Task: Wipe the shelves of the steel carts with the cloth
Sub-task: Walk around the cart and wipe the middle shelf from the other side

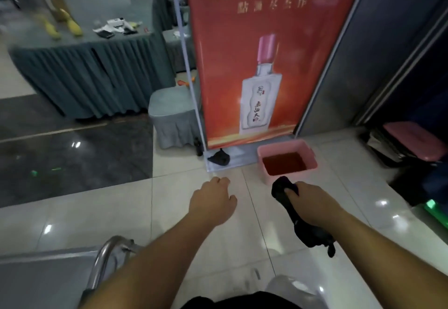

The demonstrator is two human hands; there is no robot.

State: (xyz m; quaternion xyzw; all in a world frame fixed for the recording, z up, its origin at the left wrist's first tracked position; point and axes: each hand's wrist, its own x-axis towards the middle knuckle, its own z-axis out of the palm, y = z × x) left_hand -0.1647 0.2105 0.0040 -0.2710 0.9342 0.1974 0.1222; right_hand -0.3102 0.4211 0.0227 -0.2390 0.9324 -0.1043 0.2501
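Observation:
My right hand (pixel 309 200) grips a dark cloth (pixel 310 234); one end bunches above my fingers and the rest hangs below my wrist. It is held just in front of a pink basin (pixel 263 153) of reddish-brown water on the floor. My left hand (pixel 213 202) hovers over the tiles with fingers loosely curled, holding nothing. A steel cart (pixel 48 274) shows at the bottom left, with its flat top shelf and curved tube handle (pixel 104 257).
A tall red bottle banner (pixel 261 61) stands behind the basin, with another dark cloth (pixel 219 158) on its base. A skirted table (pixel 84 76) and covered stool (pixel 172 117) stand at the left. A pink-lidded bin (pixel 412 139) is at the right.

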